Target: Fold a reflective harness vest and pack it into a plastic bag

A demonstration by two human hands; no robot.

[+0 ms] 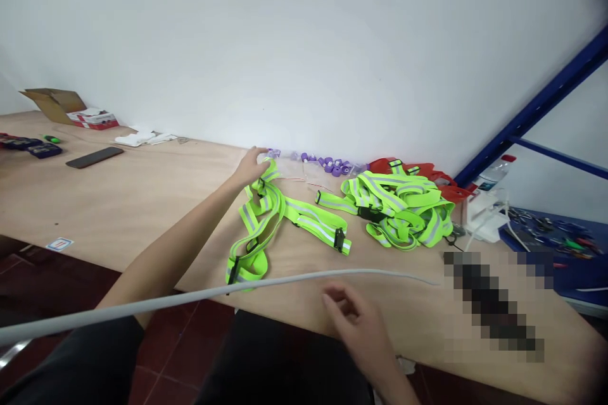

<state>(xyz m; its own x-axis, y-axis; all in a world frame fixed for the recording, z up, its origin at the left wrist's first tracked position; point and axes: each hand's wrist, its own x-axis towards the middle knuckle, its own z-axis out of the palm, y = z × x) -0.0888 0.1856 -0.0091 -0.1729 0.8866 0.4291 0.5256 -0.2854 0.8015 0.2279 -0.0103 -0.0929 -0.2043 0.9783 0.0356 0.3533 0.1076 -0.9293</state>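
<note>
A neon green reflective strap harness [275, 202] with black buckles lies on the wooden table. At its upper end is my left hand [251, 168], thumb and fingers closed round the green strap. My right hand [354, 313] is over the table's front edge, fingers loosely curled and apart, holding nothing. To the right sits a heap of more green straps [403, 202] with a black buckle among them. Several purple pieces [335, 166] lie along the wall behind the harness, some in clear plastic.
Red straps [439, 180], a bottle [496, 172], a white holder [484, 218] and a blue tray of tools [560, 234] are at right. A white cable [285, 278] crosses in front. Far left are an open carton [54, 104] and a dark flat bar [95, 157].
</note>
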